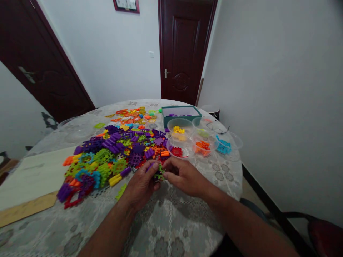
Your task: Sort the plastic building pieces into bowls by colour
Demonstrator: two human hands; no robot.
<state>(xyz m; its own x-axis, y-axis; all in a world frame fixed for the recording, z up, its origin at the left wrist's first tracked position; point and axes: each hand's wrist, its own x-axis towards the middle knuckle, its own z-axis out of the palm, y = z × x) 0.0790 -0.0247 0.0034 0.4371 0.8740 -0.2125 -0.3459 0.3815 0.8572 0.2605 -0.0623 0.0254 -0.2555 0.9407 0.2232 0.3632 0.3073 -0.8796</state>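
Close to the table's near side, my left hand [144, 182] is closed on a green and purple plastic building piece [159, 173]. My right hand [182, 175] pinches the same piece from its right side. Fingers cover much of it, so its full shape is hidden. Left of my hands spreads a heap of interlocking plastic pieces [136, 148] in purple, green, blue, orange and red. A yellow and purple piece [119, 176] lies beside my left hand. Just beyond my hands stands a clear bowl [168, 144] with red pieces [177, 152] inside.
Other clear bowls hold yellow pieces [179, 130], orange pieces [202, 147] and blue pieces [223, 146]. Behind them is a green box [167, 121] with purple pieces. A pale board [34, 175] and a wooden strip [29, 208] lie at the left on the patterned tablecloth [171, 228].
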